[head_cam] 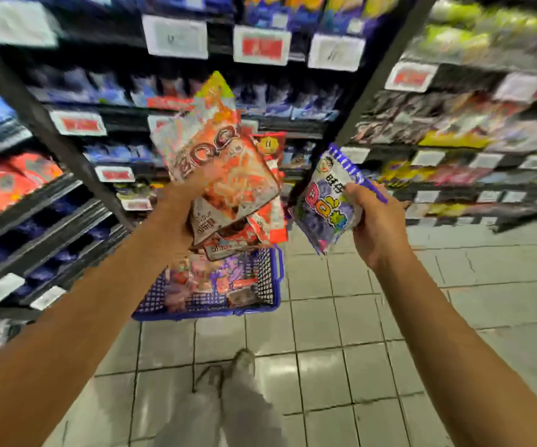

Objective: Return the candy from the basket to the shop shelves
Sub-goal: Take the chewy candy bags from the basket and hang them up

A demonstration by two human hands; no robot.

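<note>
A blue plastic basket (270,279) stands on the tiled floor in front of me, with several candy packs inside. My left hand (183,217) is raised above the basket and grips a fanned stack of orange and red candy bags (225,162). My right hand (373,217) holds a single purple candy bag (325,204) to the right of that stack, tilted. The shop shelves (196,117) rise straight ahead, with candy packs and white price tags.
Dark shelves with red and blue packs run along the left (34,195). Another shelf unit with mixed colourful packs stands at the right (470,140). Grey tiled floor (357,350) stretches around my legs and shoes (228,372). The picture is blurred by motion.
</note>
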